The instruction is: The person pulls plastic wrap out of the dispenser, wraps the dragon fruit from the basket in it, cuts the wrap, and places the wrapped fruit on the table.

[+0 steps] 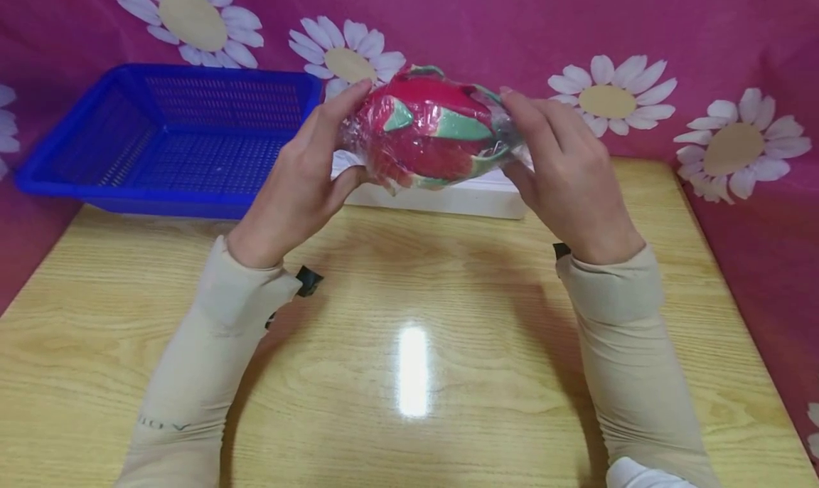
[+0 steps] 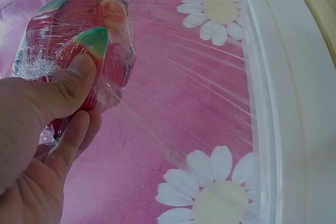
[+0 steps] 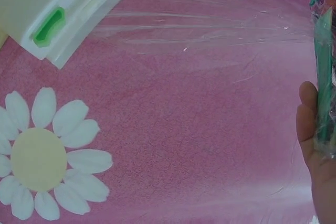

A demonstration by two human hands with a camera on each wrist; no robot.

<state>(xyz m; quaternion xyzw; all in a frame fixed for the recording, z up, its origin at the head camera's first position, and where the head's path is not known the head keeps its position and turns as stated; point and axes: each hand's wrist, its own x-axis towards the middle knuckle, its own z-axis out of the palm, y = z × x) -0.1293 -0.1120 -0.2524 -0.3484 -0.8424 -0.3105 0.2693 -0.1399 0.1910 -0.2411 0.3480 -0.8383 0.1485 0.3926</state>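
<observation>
Both hands hold a red dragon fruit (image 1: 435,129) with green-tipped scales up above the back of the table, wrapped in shiny cling film. My left hand (image 1: 301,168) grips its left end, and in the left wrist view the thumb presses on the film over a green-tipped scale. On the other end is my right hand (image 1: 563,161), fingers and thumb around it. From the fruit, a stretched sheet of cling film (image 2: 189,72) runs to a white cling film dispenser (image 2: 283,103). The dispenser (image 3: 79,9) has a green slider near its end.
At the back left of the wooden table (image 1: 416,282) stands a blue plastic basket (image 1: 211,198) with perforated walls. The white dispenser (image 1: 441,202) lies behind and below the fruit. A pink cloth (image 1: 480,18) with white daisies hangs at the back.
</observation>
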